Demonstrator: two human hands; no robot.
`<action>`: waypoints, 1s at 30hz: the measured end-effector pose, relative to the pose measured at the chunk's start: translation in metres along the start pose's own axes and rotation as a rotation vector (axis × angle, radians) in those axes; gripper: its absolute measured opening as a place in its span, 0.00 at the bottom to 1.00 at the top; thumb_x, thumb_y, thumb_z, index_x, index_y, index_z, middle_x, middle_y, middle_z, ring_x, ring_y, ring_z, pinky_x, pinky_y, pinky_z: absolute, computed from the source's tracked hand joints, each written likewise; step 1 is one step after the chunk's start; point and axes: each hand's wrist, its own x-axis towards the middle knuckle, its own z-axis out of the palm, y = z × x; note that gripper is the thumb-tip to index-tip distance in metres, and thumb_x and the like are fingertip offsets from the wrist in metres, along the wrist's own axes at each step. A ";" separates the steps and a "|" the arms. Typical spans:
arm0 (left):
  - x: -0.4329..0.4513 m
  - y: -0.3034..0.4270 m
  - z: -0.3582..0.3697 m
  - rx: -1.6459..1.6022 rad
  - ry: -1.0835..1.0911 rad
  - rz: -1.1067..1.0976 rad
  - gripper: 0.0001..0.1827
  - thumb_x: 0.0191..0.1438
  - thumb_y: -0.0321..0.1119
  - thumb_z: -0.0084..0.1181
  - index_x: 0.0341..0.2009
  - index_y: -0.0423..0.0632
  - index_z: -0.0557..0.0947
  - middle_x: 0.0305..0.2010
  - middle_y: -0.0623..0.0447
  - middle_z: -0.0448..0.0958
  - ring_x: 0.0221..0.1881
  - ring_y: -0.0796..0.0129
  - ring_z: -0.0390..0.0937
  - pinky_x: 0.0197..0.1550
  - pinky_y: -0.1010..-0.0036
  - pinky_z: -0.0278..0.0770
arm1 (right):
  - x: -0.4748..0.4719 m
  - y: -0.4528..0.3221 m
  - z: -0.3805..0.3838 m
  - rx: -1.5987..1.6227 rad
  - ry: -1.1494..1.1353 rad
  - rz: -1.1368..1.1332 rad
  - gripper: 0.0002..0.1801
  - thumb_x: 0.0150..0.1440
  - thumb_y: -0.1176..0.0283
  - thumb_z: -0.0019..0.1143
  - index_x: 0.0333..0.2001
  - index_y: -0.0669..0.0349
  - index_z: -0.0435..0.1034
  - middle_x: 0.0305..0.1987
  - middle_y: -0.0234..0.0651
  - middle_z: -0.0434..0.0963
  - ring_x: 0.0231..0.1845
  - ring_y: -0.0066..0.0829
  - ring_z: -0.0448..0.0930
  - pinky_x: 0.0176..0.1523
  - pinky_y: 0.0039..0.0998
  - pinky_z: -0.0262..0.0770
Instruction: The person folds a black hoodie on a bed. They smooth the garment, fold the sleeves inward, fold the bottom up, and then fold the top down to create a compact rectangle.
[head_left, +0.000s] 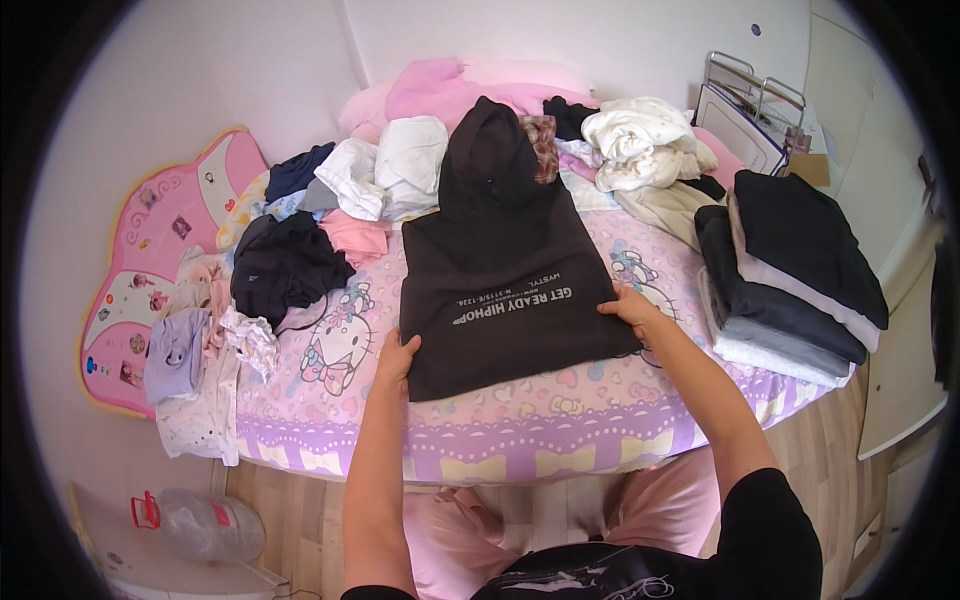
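Note:
A black hooded sweatshirt (510, 255) lies folded on the bed, its hood pointing away from me and its printed lettering upside down to my view. My left hand (396, 360) grips its left edge near the lower corner, thumb on top. On the opposite edge, my right hand (630, 309) pinches the cloth between thumb and fingers. The fingers under the fabric are hidden on both sides. Beneath the garment spreads a pink and purple bedsheet (465, 442) with cartoon cats and bows.
Folded clothes (795, 277) are stacked at the bed's right. Dark crumpled clothing (285, 266) and white garments (409, 157) lie left; a cream bundle (641, 139) sits behind. A pink headboard (172, 232) stands left. On the floor lies a large plastic bottle (214, 525).

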 end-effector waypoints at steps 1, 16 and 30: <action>0.000 -0.001 0.000 -0.008 0.005 0.009 0.24 0.50 0.23 0.47 0.53 0.37 0.60 0.48 0.43 0.67 0.45 0.60 0.70 0.45 0.69 0.71 | 0.002 0.000 0.000 -0.007 0.023 -0.003 0.17 0.46 0.83 0.48 0.43 0.66 0.65 0.37 0.44 0.73 0.33 0.31 0.76 0.35 0.31 0.75; 0.046 -0.004 0.001 0.547 0.303 0.091 0.28 0.37 0.42 0.64 0.38 0.32 0.74 0.39 0.40 0.74 0.38 0.62 0.74 0.38 0.71 0.71 | 0.013 -0.008 0.010 -1.153 0.591 -0.175 0.19 0.48 0.55 0.50 0.32 0.62 0.69 0.32 0.46 0.74 0.36 0.44 0.75 0.38 0.39 0.69; -0.022 -0.008 0.003 0.600 0.106 0.109 0.35 0.40 0.42 0.63 0.48 0.33 0.64 0.42 0.39 0.72 0.41 0.58 0.73 0.44 0.72 0.70 | -0.030 0.027 -0.002 -0.612 0.365 -0.150 0.40 0.40 0.56 0.63 0.49 0.72 0.57 0.44 0.51 0.70 0.44 0.39 0.73 0.47 0.30 0.68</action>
